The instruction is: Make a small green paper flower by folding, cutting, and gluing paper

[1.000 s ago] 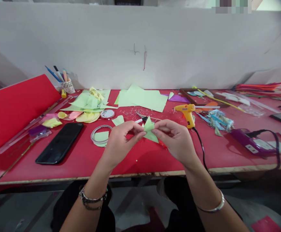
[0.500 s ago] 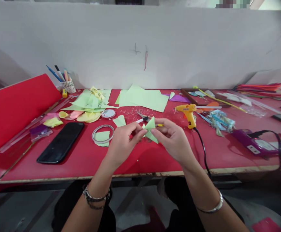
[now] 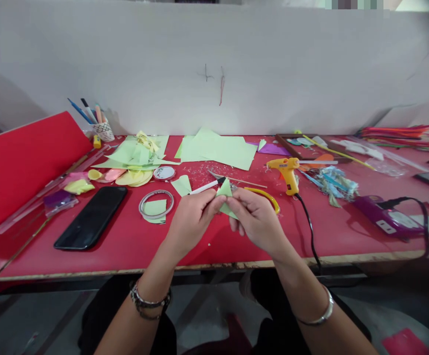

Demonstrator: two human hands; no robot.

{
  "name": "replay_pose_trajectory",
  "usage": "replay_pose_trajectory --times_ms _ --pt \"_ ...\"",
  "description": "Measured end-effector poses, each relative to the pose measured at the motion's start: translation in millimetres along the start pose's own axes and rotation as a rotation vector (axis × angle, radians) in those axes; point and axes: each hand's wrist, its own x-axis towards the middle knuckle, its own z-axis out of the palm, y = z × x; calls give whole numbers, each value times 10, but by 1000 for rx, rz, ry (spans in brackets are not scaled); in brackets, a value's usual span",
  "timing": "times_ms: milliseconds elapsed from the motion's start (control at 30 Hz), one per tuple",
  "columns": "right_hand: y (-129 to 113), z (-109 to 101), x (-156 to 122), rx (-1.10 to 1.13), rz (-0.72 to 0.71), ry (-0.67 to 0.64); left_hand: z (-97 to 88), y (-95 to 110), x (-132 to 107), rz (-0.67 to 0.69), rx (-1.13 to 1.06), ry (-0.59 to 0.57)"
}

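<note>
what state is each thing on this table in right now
left hand: pinching the folded green paper
right hand: pinching the same paper
folded green paper: creased, held above the table
phone: face up, screen dark
glue gun: unheld on the table, cord attached
pen cup: upright, pens inside
loose green sheets: flat, piled

The two hands have drawn closer, the left hand point(image 3: 192, 217) and the right hand point(image 3: 256, 219) now pinching almost fingertip to fingertip. The folded green paper point(image 3: 225, 191) shows less than before: its lower flap is mostly tucked under the right fingers. The right hand has dropped nearer the table edge, uncovering the yellow scissors handle point(image 3: 266, 195) behind it, and more of the white pen point(image 3: 204, 187) shows.
</note>
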Motion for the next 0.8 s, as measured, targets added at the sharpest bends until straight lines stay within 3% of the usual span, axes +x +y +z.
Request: replay_pose_trajectory --times_ms 100,200,333,400,533,633,800 --pt "1 19 9 80 35 -86 20 17 -5 -9 20 112" --pt "-4 16 9 78 38 -140 13 27 -5 -21 29 152" --pt "4 16 5 -36 8 -66 -51 9 -3 -46 -8 85" --pt "13 14 7 -30 16 -91 -92 -5 -3 -55 -30 24" --pt "17 -17 6 31 20 -196 -128 -5 -10 -85 17 126" --pt "9 -52 -1 -20 -20 -180 -122 9 -17 -93 -19 159" --pt "22 -106 -5 -12 -97 -167 -161 -9 2 -154 -229 28"
